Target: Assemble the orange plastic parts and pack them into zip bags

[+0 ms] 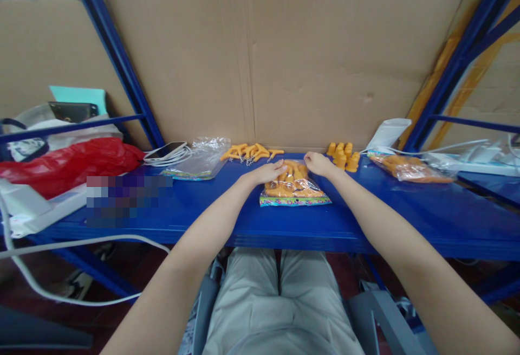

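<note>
A clear plastic bag (294, 189) full of orange plastic pieces lies on the blue shelf, its colourful printed strip facing me. My left hand (268, 172) is at the bag's upper left, fingers closed on its edge. At the far right corner my right hand (319, 163) is closed in a pinch on the plastic. Behind my left hand lies a row of orange branch-shaped pieces (252, 152) with small metal chains. Beyond my right hand stands a cluster of small orange cup-like pieces (343, 155).
An empty-looking clear bag (199, 160) and a phone with white cable (170, 152) lie left. Another filled bag (410, 168) and a white power strip (491, 165) are right. A red plastic bag (77, 162) sits far left. Cardboard (304, 62) walls the back of the blue shelf (227, 219).
</note>
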Tool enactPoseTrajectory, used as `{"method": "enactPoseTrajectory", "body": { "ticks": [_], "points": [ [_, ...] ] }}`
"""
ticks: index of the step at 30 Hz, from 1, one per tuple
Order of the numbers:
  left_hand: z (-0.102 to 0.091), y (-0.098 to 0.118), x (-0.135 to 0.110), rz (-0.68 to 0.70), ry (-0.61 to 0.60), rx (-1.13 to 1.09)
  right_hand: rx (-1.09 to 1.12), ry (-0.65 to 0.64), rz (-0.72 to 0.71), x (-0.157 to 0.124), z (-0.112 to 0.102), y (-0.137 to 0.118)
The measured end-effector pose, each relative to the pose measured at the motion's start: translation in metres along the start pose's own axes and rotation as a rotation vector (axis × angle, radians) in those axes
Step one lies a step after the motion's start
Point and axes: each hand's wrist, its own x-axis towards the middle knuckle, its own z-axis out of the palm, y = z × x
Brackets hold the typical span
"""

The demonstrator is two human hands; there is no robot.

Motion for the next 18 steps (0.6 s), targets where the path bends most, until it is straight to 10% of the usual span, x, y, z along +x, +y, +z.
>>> {"method": "enactPoseTrajectory", "body": {
  "ticks": [18],
  "points": [
    [0.002,-0.003,0.002,0.054,0.042,-0.033,0.362,0.016,0.019,0.000,-0.002,-0.003]
  ]
}}
